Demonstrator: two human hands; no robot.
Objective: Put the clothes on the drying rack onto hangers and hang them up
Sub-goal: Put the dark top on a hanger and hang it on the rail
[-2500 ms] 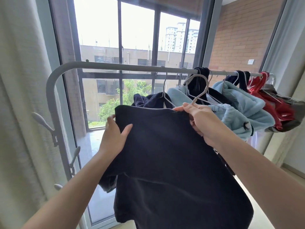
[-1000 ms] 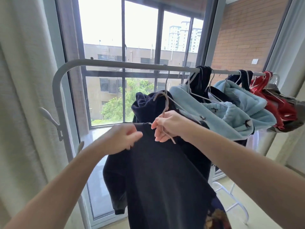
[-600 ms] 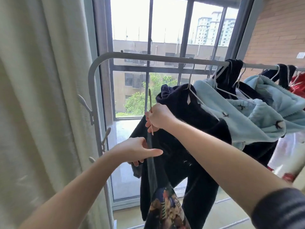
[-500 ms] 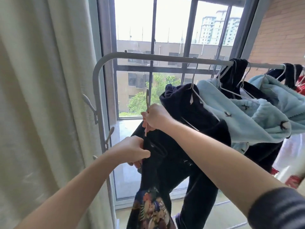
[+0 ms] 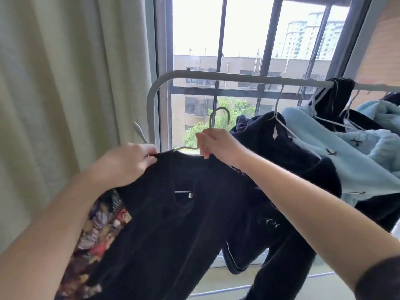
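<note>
Nearest the camera hangs a dark navy shirt (image 5: pixel 173 224), its fabric soft and slightly fuzzy. It has an open neckline with a small pale label inside the collar. A busy multicoloured print (image 5: pixel 97 230) shows along its lower left edge, under the left forearm. The shirt is draped over a thin wire hanger (image 5: pixel 186 147), and one bare arm of the hanger shows across the neck opening.

The left hand (image 5: pixel 125 163) is curled around the shirt's left shoulder edge and grips the cloth at that end of the hanger. The right hand (image 5: pixel 218 146) pinches the hanger's neck just under the hook, with the fingers closed around the wire. The shirt is held up between the two hands and falls away below them.

The hook rises above the right hand and is below the grey rail of the drying rack (image 5: pixel 216 75), apart from it. Further right on that rail, another navy garment (image 5: pixel 281 152) and a light blue fleece (image 5: pixel 346 152) hang on pale hangers. A cream curtain (image 5: pixel 65 83) fills the left side. Behind the rack is a barred window (image 5: pixel 238 29) with buildings and green trees outside.
</note>
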